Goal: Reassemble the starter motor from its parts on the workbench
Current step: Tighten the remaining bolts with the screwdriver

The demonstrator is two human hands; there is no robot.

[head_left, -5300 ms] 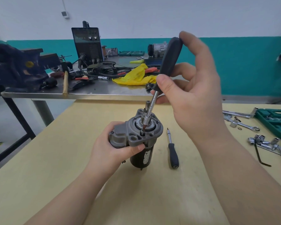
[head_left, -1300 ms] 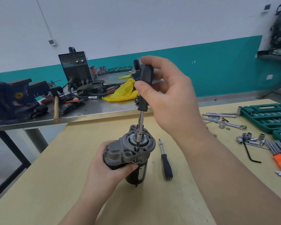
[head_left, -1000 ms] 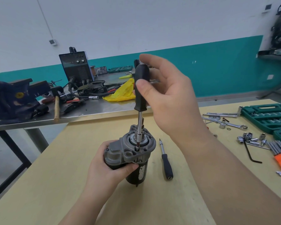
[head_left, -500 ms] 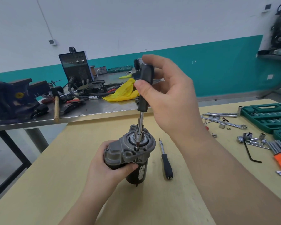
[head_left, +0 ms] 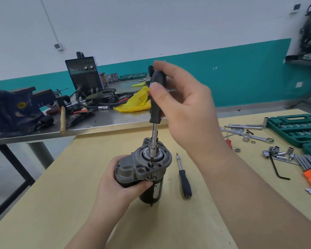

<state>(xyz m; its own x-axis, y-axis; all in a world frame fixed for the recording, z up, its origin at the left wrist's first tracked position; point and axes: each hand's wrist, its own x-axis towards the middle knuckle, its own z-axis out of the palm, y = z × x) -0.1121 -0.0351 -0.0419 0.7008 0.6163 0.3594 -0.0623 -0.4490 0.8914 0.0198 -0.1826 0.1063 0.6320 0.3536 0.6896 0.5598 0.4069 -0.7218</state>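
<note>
The starter motor [head_left: 145, 172] is being stood upright on the wooden workbench [head_left: 196, 221], near its middle, with the grey end housing facing up. It is being gripped low on the housing by the left hand [head_left: 118, 184], whose fingers are wrapped round the body and thumb clamped across the front. A bolt [head_left: 151, 164] in the housing flange is being engaged by the tip of a screwdriver [head_left: 155, 103], whose black handle is being pinched between the thumb and curled fingers of the right hand [head_left: 185, 108]. For this step to be done well, the shaft is probably best being kept in line with the bolt and pressed down steadily while the motor is being braced against twisting. A second driver [head_left: 184, 178] is lying just beside the motor, and sockets [head_left: 276, 153] and wrenches are lying well apart at the right.
</note>
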